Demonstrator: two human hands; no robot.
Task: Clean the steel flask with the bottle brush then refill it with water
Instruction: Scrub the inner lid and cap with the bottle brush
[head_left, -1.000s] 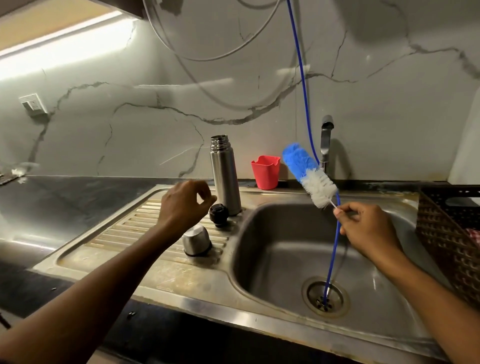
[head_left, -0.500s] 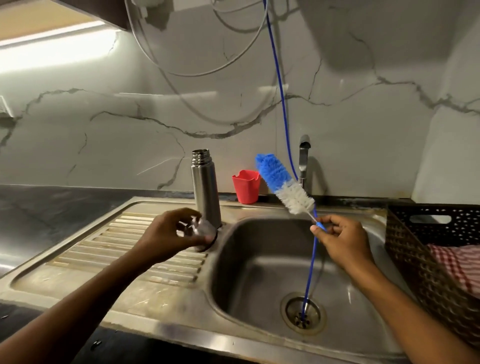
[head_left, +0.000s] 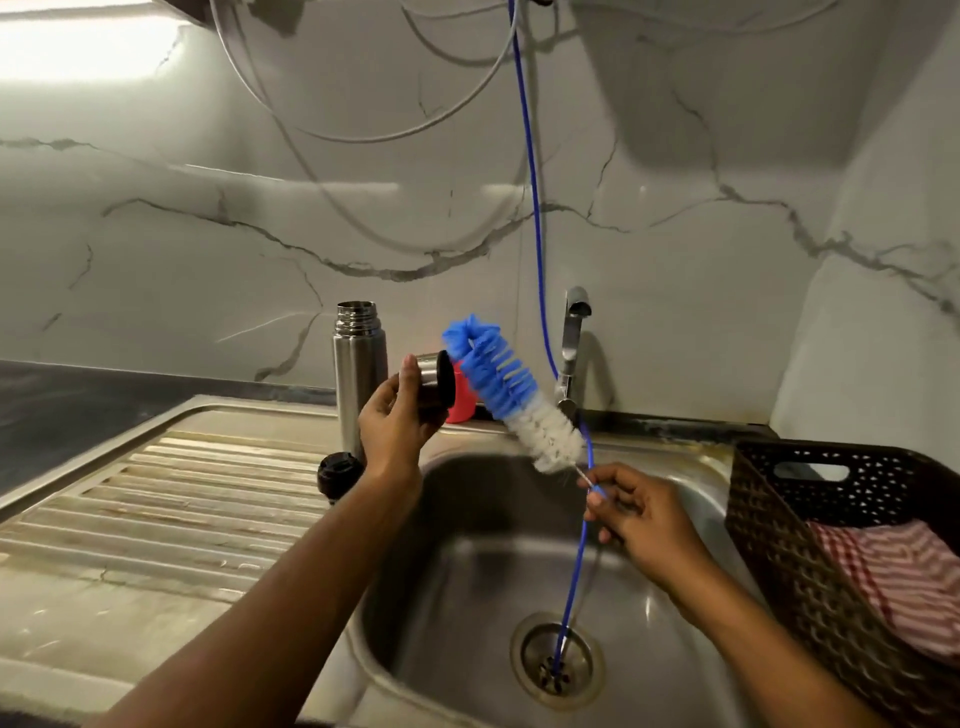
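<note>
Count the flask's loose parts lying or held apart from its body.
2: the steel cup cap held in the left hand, and the black stopper on the drainboard.

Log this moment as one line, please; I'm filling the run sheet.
left hand holds steel cup lid | right hand pinches bottle brush handle | flask upright, open, by sink | stopper on drainboard

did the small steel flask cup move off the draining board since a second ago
Yes. The small steel flask cup has gone up off the ribbed steel draining board; the left hand now holds it beside the upright steel flask.
</note>
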